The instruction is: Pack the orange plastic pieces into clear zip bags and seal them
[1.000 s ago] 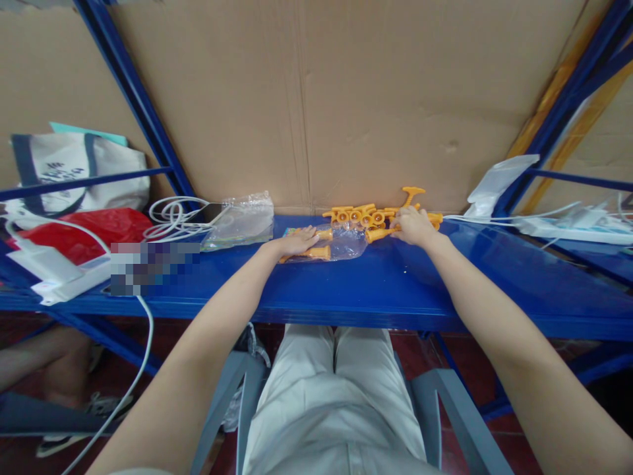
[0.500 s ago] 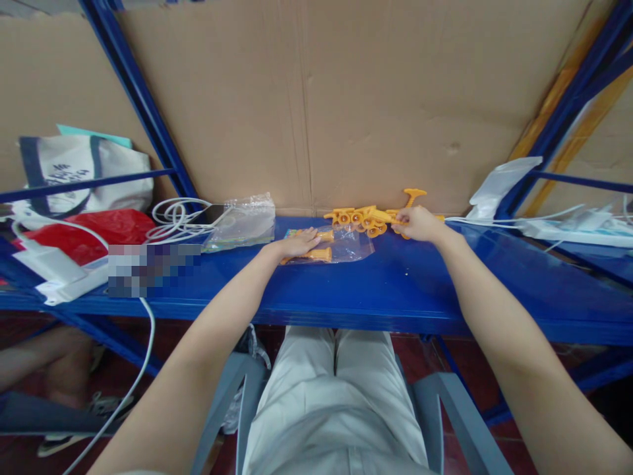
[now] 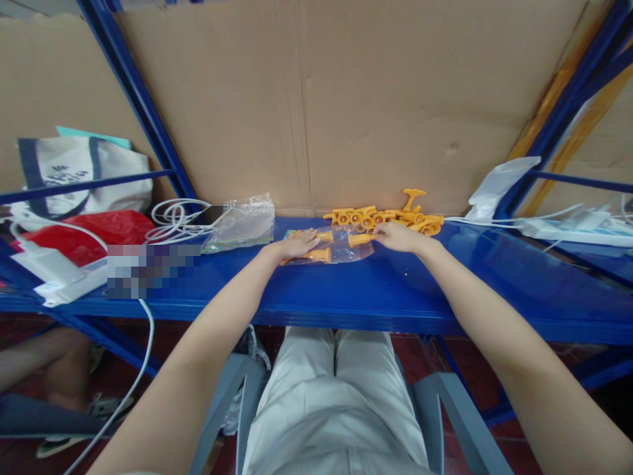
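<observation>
Near frame center, the right hand (image 3: 398, 236) grasps a yellow piece (image 3: 361, 240) over or inside the clear bag (image 3: 341, 253), which the flattened, non-gripping left hand (image 3: 298, 245) presses to the table (image 3: 370, 290); slack film could snag the flared end.

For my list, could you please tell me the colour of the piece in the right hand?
The piece is yellow-orange, shown best in the head view.

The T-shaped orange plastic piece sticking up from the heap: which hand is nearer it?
Right. The right hand is just in front of the T-shaped piece, holding another orange piece; the left hand is well to its left, on a clear plastic bag.
</observation>
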Tool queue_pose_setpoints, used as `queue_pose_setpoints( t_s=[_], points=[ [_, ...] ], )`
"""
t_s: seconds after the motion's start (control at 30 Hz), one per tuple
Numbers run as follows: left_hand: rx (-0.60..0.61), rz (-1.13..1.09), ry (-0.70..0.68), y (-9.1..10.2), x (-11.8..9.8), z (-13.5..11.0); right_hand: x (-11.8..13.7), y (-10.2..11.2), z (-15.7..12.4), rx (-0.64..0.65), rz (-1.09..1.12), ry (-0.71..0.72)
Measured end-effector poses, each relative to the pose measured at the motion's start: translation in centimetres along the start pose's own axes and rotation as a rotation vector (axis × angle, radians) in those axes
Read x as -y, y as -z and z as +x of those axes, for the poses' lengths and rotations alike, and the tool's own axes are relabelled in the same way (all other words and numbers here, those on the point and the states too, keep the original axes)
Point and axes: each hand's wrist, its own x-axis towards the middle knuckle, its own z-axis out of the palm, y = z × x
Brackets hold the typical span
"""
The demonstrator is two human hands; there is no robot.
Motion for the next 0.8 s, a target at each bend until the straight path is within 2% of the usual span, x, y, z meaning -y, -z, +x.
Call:
queue_pose_setpoints(
  t_s=[0.17, 0.33, 0.57, 0.8],
  points=[
    [-0.044, -0.018, -0.035, -0.1, 0.3, 0.2, 0.7, -0.9, 0.3, -0.086, -0.038, 0.073],
    [-0.111, -0.053, -0.101, 0.0, 0.3, 0.1, 1.3, -1.1, 0.2, -0.064, -0.038, 0.099],
    [-0.161, -0.019, 0.042, 0.5, -0.7, -0.3, 1.0, -1.3, 0.5, -0.074, 0.039, 0.160],
    [-0.201, -0.056, 0.088, 0.1, -0.8, 0.2, 0.2, -1.1, 0.7, -0.086, 0.023, 0.145]
  ],
)
